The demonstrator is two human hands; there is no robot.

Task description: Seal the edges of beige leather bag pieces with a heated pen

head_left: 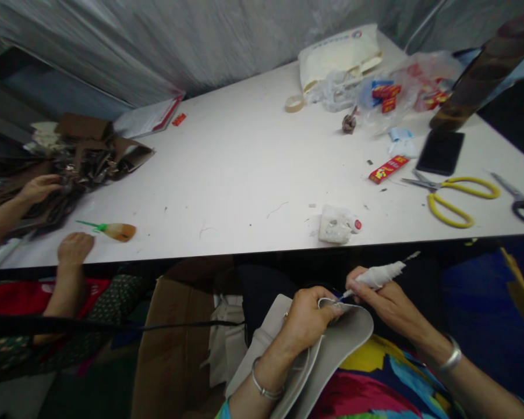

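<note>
Below the desk's [253, 174] front edge, the left hand [308, 317] pinches the grey piece [332, 343] in the lap while the right hand [386, 297] grips a wrapped applicator [378, 275] at its rim, where a slip could likely smear the face.

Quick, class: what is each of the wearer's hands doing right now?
Left hand: fingers closed on the grey leather piece.
Right hand: fingers closed around a white-wrapped tool.

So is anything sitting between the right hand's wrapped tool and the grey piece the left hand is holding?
Nothing visible does. The right hand holds the white-wrapped tool with its tip right at the edge of the grey piece, beside the left hand gripping that edge.
</note>
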